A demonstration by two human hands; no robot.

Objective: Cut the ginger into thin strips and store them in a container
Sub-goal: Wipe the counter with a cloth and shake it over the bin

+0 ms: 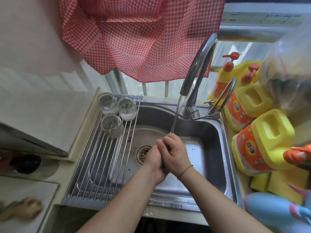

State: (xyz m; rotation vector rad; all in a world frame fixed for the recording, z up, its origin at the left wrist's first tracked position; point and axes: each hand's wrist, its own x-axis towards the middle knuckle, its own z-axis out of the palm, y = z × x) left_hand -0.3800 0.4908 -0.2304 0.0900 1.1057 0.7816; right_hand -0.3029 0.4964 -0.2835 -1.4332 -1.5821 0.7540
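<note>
The ginger [21, 208] lay on a white cutting board [25, 195] at the near left corner of the bench [65, 167], blurred, well apart from both hands. Over the stainless sink [210, 132], the left hand [154, 157] and the right hand [175, 153] were pressed together under a thin stream of water [175, 115] falling from the curved faucet [196, 64]. The right hand's fingers [168, 140] curled over the left hand, which lay partly hidden beneath; whether anything sat between the palms could not be told. A thin bracelet [186, 170] circled the right wrist.

Just left of the hands, the drain strainer [143, 153] sat in the sink floor. A roll-up rack of steel rods [101, 165] covered the sink's left side, and three clear glass jars [111, 125] stood at its far end, close together. A second, smaller tap [225, 95] rose at the sink's far right corner.

Along the right edge of the bench stood yellow detergent bottles [259, 142] with orange labels, two of them with orange pump tops, and yellow sponges [272, 184] lay near them. Blue rubber gloves [272, 214] showed at the near right. A red and white checked curtain [143, 34] hung above the far edge of the sink. A dark round object [28, 163] sat at the left edge, too blurred to name.
</note>
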